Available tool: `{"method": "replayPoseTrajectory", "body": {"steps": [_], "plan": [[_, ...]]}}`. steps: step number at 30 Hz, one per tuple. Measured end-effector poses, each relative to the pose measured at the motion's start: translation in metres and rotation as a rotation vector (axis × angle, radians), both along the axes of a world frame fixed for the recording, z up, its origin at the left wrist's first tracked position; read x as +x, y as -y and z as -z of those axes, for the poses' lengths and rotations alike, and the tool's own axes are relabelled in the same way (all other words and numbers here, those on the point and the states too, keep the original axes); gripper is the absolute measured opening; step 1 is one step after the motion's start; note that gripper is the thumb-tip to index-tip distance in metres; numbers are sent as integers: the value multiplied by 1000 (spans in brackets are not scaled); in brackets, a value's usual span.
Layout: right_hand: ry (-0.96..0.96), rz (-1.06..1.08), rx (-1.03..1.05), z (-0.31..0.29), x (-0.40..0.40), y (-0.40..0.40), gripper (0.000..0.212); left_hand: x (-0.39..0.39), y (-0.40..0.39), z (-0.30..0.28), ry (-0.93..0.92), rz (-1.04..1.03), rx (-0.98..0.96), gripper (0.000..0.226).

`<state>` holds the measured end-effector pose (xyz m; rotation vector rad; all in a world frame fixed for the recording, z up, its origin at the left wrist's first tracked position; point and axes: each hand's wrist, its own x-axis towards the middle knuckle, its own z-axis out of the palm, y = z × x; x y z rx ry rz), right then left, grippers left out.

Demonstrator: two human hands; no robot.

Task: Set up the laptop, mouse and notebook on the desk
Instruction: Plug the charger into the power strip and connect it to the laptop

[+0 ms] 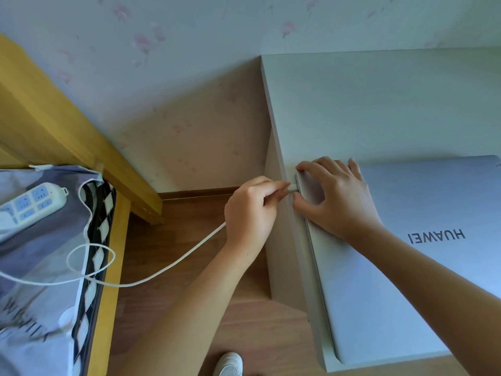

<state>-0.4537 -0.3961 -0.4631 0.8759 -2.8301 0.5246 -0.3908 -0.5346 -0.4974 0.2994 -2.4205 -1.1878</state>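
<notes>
The left hand (pixel 250 210) is curled round the white plug (pixel 292 188) at the end of the charging cable (pixel 168 268); thumb & fingers pinch it w/ the tip pressed against the laptop's left edge. Whether the plug is fully seated can't be told. The right hand (pixel 334 196) is laid over the rear left corner of the laptop (pixel 401 280), fingers partly spread & bent, fingertips hooked over the edge on either side of the port; the corner is steadied rather than lifted.

The laptop is seen closed, lid down, logo side up, lying flat on the white table (pixel 379 104) near its left & front edges. From the plug the cable is trailed down off the table, across the wood floor (pixel 168 234) & onto the bed (pixel 40 267) at left, where it is looped over the bedding. A white power strip (pixel 29 204) is laid on the bed too; whether the cable is joined to it isn't shown.

Progress, as judged: early. The laptop has been placed & power is being connected. The lid is not yet opened. No mouse or notebook is in view, so those 2 items are presumably left to be set out. A white shoe (pixel 229 363) is visible at the bottom edge.
</notes>
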Motion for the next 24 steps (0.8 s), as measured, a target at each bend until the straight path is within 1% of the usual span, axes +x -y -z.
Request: {"method": "replayPoseTrajectory", "body": {"steps": [6,9,14,17,19,20,22,23,24], "plan": [[20,1,-5,-3,1,-1,46,-2,-2,3,-22,-82,188,15],[36,0,-3,-3,1,-1,44,-2,-2,4,-51,-68,221,16],[75,64,-73,-3,-2,2,48,-3,-1,14,-104,-39,263,16],[106,57,-97,-2,-6,4,52,-3,0,21,-162,-15,304,17],[190,35,-93,-5,-10,4,52,-2,0,22,-186,-3,336,16],[267,26,-118,-7,-13,3,49,-3,1,22,-195,3,343,16],[454,50,-241,-10,-22,4,35,-3,3,22,-203,14,325,15],[513,86,-296,-10,-28,6,25,-3,4,22,-202,22,303,15],[512,124,-301,-10,-32,9,22,-3,5,23,-200,32,276,15]]}}
